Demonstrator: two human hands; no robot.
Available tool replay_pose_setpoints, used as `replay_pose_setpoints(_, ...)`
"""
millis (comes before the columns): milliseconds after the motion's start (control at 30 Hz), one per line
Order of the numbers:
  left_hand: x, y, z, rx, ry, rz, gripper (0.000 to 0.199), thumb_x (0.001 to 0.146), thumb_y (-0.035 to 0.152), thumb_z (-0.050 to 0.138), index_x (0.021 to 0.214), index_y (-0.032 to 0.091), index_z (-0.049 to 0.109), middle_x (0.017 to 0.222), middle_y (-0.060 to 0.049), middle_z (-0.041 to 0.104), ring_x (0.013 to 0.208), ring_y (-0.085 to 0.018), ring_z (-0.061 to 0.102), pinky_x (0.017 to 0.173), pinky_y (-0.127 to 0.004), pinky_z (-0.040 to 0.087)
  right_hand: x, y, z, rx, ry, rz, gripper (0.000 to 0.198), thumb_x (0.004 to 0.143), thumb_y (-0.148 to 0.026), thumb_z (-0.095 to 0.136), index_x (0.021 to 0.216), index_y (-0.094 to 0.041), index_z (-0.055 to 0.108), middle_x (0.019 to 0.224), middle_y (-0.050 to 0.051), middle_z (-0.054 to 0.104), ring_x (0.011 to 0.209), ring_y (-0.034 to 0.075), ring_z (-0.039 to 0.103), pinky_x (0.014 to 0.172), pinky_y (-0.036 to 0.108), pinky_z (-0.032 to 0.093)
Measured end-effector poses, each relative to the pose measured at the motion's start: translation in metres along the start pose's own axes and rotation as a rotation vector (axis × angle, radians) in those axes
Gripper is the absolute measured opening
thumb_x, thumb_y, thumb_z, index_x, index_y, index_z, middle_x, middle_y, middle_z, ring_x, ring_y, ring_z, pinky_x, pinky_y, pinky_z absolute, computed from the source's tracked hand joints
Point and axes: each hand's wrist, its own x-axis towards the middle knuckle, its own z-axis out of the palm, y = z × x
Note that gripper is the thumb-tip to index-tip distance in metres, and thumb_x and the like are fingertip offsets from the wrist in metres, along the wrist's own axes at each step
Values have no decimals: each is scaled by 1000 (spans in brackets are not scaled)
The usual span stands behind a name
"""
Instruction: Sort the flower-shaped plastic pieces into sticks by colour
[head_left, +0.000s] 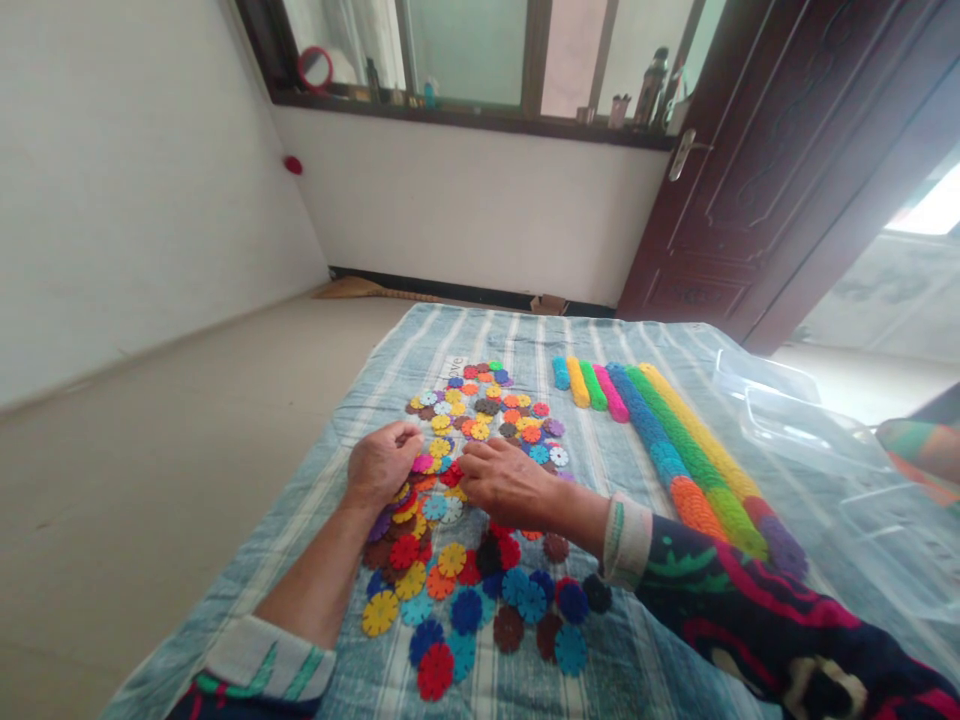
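A loose spread of notched plastic discs (452, 560) in many colours lies on the striped cloth. At its left edge my left hand (381, 464) is closed, thumb and fingers drawn together beside a pink disc (422, 463); what they hold is hidden. My right hand (510, 480) reaches over the middle of the spread, fingers bent and pressed together, with the tips at a red disc (453, 470). Whether that disc is gripped does not show. To the right lie long rows of stacked discs, one green (675, 440) and one yellow (701, 430), with shorter stacks like the pink one (611, 394).
Clear plastic boxes (795, 425) sit along the right side of the cloth-covered table (517, 335). A dark red door (757, 160) stands behind at the right. Bottles and a round mirror (315, 68) rest on the window ledge.
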Motion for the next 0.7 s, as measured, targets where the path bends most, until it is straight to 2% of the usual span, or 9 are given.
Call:
replay_pose_setpoints(200,1,-1,1,9,2,-1,33,76,41,51,88,21,74,84,-3,77,78,-19,70,68,-24,47,-4,-3,1,32,27,4,15,92,-12,58,80,-15,66,94,8,63,92,23,48,76,35,38)
replay_pose_setpoints(367,1,-2,1,0,6,-7,32,75,42,52,88,23,74,85,-2,78,76,-19,69,66,-23,46,-10,4,4,112,169,36,17,93,-11,56,80,-17,65,94,7,64,90,20,51,78,32,39)
replay_pose_setpoints(467,2,-2,0,-11,4,-11,32,74,42,53,88,24,74,85,-1,78,75,-19,69,66,-24,46,-21,31,-1,147,174,243,19,92,-11,57,75,-19,64,98,5,65,93,17,55,80,27,41)
replay_pose_setpoints(567,3,-1,-2,-11,4,-16,31,73,42,53,87,24,74,85,-1,78,75,-20,69,67,-25,47,-43,74,-12,95,164,448,29,96,-10,50,72,-17,65,97,8,66,93,18,58,82,27,42)
replay_pose_setpoints(700,3,0,-3,-16,12,-9,29,72,41,53,85,25,74,83,0,78,74,-19,68,66,-25,47,-79,126,-26,24,107,659,29,92,-9,52,69,-17,67,86,8,67,89,19,61,79,27,42)
